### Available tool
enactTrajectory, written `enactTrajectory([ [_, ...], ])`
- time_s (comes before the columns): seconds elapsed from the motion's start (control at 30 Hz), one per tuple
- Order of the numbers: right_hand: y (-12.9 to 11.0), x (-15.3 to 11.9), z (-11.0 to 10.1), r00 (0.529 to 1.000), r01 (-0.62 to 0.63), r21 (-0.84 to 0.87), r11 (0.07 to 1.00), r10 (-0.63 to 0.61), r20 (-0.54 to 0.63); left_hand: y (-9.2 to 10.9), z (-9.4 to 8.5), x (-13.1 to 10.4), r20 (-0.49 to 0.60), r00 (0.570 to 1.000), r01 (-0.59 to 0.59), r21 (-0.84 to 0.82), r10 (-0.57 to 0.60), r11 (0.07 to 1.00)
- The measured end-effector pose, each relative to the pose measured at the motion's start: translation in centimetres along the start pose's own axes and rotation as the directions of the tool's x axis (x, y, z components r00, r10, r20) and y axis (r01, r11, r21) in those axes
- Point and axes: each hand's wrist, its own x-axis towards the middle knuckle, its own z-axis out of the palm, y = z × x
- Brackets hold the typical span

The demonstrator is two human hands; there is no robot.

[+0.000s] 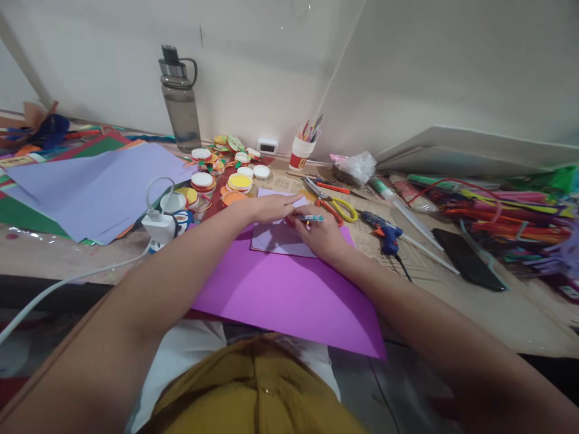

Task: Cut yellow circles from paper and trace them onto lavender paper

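My right hand [322, 232] is closed around a pen [313, 218] with a teal-and-white end, its tip hidden by my fingers. Flat over the top of a lavender paper sheet [275, 241] lies my left hand [274, 208], fingers stretched out towards the pen. A small reddish thing shows between the two hands, too covered to name. Beneath the lavender sheet is a larger bright purple sheet [289, 295], which hangs over the table's front edge.
Scissors [344, 208] and a blue glue gun [389, 235] lie to the right, near a black phone [468, 259]. Round paper-and-lid pieces [239, 182], a water bottle [181, 108] and a cup of pens [301, 152] stand behind. A white plug adapter [159, 226] is at left.
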Motion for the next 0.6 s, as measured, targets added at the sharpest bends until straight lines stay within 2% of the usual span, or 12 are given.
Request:
enactTrajectory([
  [0.13,0.2,0.1,0.6,0.996,0.089,-0.117,0.989,-0.085,0.04,-0.4,0.3,0.3,0.0,1.0,-0.01,-0.147,0.01,0.989],
  [0.3,-0.3,0.3,0.8,0.988,0.096,-0.238,0.966,-0.065,0.137,-0.4,0.4,0.3,-0.008,1.0,-0.031,-0.258,0.03,0.966],
  [0.47,-0.8,0.5,0.9,0.979,0.081,-0.284,0.956,-0.024,0.201,-0.3,0.3,0.2,0.023,1.0,0.02,-0.24,-0.014,0.971],
  [0.6,-1.0,0.5,0.7,0.98,0.071,-0.244,0.967,-0.023,0.196,0.0,0.1,0.0,0.026,1.0,0.006,-0.235,0.0,0.972],
])
